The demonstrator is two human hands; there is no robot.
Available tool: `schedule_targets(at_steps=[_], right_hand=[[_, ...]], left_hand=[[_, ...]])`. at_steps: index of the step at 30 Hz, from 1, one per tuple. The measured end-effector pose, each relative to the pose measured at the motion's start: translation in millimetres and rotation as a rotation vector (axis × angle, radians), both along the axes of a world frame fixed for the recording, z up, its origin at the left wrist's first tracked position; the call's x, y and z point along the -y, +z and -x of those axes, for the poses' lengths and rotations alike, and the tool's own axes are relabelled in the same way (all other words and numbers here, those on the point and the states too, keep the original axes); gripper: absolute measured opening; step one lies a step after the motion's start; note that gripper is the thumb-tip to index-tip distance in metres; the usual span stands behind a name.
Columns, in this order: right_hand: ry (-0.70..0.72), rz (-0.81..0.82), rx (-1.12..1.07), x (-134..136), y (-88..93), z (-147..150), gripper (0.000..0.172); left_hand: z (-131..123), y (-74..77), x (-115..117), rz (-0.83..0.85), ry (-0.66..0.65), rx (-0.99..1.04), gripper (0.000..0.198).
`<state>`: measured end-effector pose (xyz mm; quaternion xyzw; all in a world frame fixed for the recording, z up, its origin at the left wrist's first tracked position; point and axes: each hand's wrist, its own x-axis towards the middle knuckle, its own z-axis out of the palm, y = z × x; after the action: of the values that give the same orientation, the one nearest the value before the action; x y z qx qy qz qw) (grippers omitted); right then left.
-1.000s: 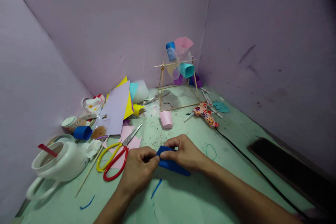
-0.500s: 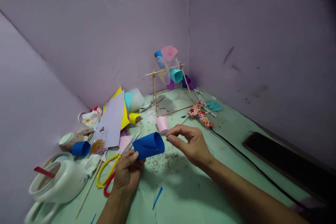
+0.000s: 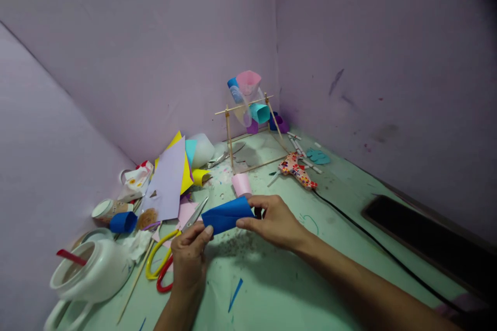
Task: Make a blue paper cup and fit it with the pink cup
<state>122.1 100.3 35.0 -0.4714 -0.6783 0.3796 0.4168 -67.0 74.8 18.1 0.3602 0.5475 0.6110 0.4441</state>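
1. My fingers (image 3: 201, 240) are clamped at two places on one thing: those of my left hand (image 3: 190, 254) pinch the left end of the blue paper roll (image 3: 225, 215), and those of my right hand (image 3: 277, 222) pinch its right end.
2. The roll is in the air above the table (image 3: 298, 289), between my two hands. Its long axis goes across, from left hand to right hand, and the right end stands a little higher in my view. Neither hand is nearer; both touch it.
3. My left thumb lies on the lower left corner. My right thumb presses the face near the other end, with the forefinger at the upper edge. An overlap line goes along the face. If the right end is open, I cannot tell, because my fingers hide it.
4. Just beyond the roll stands a small pink cup (image 3: 242, 185). On my side, a thin blue strip (image 3: 235, 295) lies on the table.
5. Beside my left hand are the scissors (image 3: 195, 214), partly behind my wrist.
6. Farther, beyond my right hand, lies the flowered glue gun (image 3: 297, 169), and behind the pink cup stands the stick frame (image 3: 230, 139).
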Motion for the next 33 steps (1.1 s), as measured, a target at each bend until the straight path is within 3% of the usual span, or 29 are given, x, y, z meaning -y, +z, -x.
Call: schedule_targets(at_steps=[8, 18, 26, 33], right_hand=[[0.099, 0.167, -0.217, -5, -13.2, 3, 0.014], [0.150, 0.208, -0.190, -10, -7.3, -3, 0.018], [-0.150, 0.252, -0.286, -14, 1.5, -10, 0.033], [-0.177, 0.224, -0.357, -15, 2.8, -9, 0.028]], left_hand=[[-6, -4.8, 2, -0.021, -0.061, -0.134, 0.017], [2, -6.4, 4, -0.062, -0.071, -0.372, 0.022], [3, -9.3, 4, -0.005, -0.033, -0.278, 0.020], [1, -8.3, 4, -0.006, -0.029, -0.225, 0.020]])
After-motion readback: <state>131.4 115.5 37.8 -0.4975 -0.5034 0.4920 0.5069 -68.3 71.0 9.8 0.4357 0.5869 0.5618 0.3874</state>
